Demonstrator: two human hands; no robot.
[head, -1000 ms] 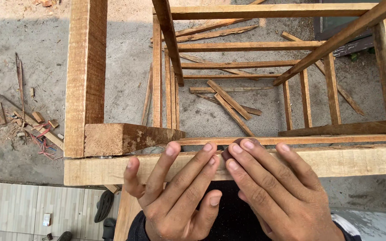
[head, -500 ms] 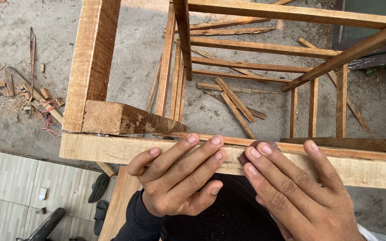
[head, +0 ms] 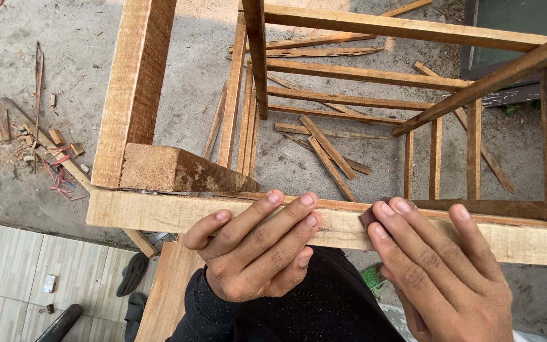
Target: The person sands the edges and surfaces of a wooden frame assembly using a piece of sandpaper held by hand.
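**On the pale rail, hands drawn apart**

Across the front rail (head: 147,212) of an unfinished wooden frame, both hands lie flat, palms down. Left hand (head: 254,253) spread wide over the rail's middle, fingers long and slightly fanned, holding nothing, only bearing on the wood. Right hand (head: 438,266) further along to the right, holding a small dark pad (head: 368,218) pinned to the rail's top edge under its first fingertips; thumb hidden.

Half a second back, fingertips nearly side by side; now clearly apart, with bare rail between them. Seemingly a rubbing stroke of the pad along the wood, steadied by the left hand.

Just beyond the left hand, a wedge-cut block (head: 172,170) against a thick post (head: 134,82). Below the frame, loose slats (head: 324,136) and offcuts (head: 33,139) on the sandy ground, dark sandals (head: 133,273) by the tiled floor (head: 7,266).
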